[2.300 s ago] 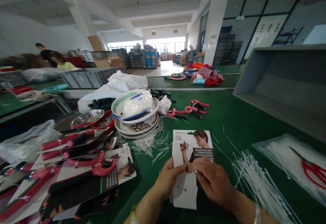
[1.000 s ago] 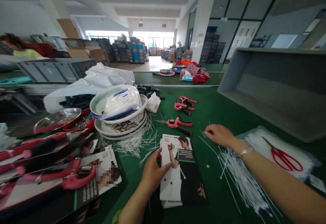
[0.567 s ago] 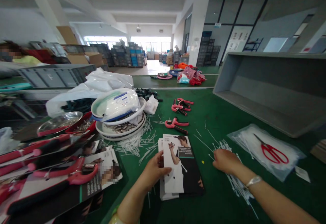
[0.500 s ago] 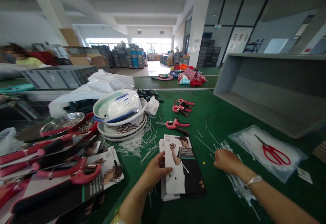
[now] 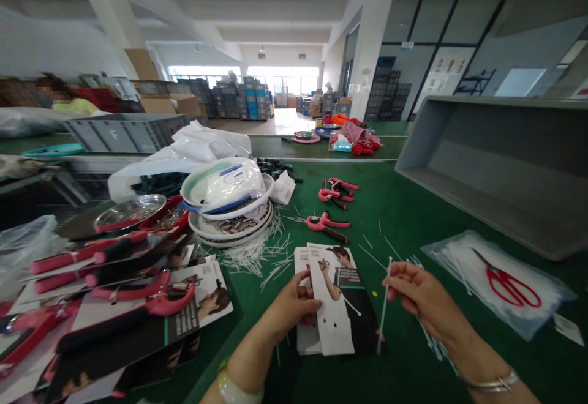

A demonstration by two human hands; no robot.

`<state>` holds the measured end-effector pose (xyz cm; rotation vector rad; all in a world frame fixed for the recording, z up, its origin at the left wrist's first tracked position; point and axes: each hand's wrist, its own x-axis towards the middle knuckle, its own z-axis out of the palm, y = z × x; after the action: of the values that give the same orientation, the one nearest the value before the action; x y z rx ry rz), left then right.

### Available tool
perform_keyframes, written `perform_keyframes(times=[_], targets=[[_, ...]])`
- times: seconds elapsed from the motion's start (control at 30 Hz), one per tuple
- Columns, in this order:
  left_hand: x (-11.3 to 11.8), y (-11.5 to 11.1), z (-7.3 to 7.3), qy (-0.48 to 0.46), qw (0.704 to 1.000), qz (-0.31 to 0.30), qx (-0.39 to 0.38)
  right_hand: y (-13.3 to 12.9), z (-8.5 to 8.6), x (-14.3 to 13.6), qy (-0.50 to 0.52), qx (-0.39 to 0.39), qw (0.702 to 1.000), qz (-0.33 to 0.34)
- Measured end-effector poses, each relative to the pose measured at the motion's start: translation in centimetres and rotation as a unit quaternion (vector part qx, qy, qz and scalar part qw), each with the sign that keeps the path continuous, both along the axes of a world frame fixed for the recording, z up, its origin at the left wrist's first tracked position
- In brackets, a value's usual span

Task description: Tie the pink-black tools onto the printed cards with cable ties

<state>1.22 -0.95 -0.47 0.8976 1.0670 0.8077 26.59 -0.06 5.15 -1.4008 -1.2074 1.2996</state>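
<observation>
My left hand point(image 5: 294, 306) pinches the left edge of a printed backing card point(image 5: 335, 333), thumb on top. One white cable tie pokes out through the card's face. More cards point(image 5: 304, 338) lie beneath it, slightly offset. My right hand point(image 5: 422, 297) holds another white cable tie point(image 5: 383, 321) upright between thumb and fingertips, just off the card's right edge. Behind this hand lies a bunch of loose cable ties point(image 5: 429, 340), partly hidden. Beyond the cards, a pink and black hand-grip exerciser point(image 5: 327, 225) rests on the green table, with others point(image 5: 337, 193) farther back.
At left, hand-grip exercisers on cards point(image 5: 151, 312) are piled up. Stacked bowls point(image 5: 229, 223) of metal parts stand behind, beside scattered cable ties point(image 5: 248, 254). Red scissors point(image 5: 512, 288) lie on a plastic bag point(image 5: 441, 248) at right, near a large grey crate point(image 5: 487, 165). A person point(image 5: 76, 101) is far left.
My right hand has risen from the loose bunch with one cable tie in its fingers. The top card has turned slightly against those beneath it. The whole view has shifted a little left.
</observation>
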Motion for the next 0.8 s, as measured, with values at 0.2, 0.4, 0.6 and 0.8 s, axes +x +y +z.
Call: perform_keyframes(times=[0.2, 0.4, 0.6, 0.8], targets=[[0.9, -0.4, 0.3, -0.010, 1.000, -0.027, -0.007, -3.5, -0.6, -3.0, -0.008, 0.157, 0.980, -0.120], [1.2, -0.6, 0.4, -0.005, 0.999, 0.044, -0.018, -5.6, -2.1, -3.5, -0.110, 0.203, 0.968, -0.100], [1.1, -0.5, 0.8, -0.014, 0.997, 0.071, -0.013, -4.8, -3.0, -3.0, -0.133, 0.213, 0.958, -0.138], [1.3, -0.6, 1.0, -0.010, 0.996, 0.084, 0.000, -4.8, -3.2, -3.3, -0.165, 0.204, 0.957, -0.122]])
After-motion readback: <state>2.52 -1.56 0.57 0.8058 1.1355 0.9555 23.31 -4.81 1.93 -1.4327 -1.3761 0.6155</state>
